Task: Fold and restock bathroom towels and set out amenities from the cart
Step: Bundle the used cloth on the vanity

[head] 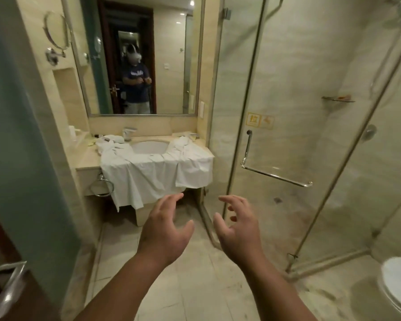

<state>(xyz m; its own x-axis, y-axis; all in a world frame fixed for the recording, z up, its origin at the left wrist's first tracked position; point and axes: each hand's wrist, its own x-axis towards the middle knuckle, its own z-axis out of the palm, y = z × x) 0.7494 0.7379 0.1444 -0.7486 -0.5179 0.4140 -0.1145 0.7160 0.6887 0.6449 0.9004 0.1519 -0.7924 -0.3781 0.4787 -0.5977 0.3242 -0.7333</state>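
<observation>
A large white cloth [153, 174] lies crumpled over the vanity counter [88, 158] and hangs down its front, around the oval sink [149, 147]. A smaller bunched white towel [109, 140] sits at the counter's back left. My left hand [164, 230] and my right hand [236, 228] are both raised in front of me over the floor, well short of the vanity. Their fingers are loosely spread and hold nothing. Small amenity items [92, 141] lie at the counter's left end, too small to tell apart.
A glass shower enclosure [287, 112] with a chrome handle bar [276, 174] fills the right side. A toilet [398, 283] sits at the lower right. A door with a metal handle [7, 281] stands at the lower left. An empty towel ring [101, 187] hangs under the counter.
</observation>
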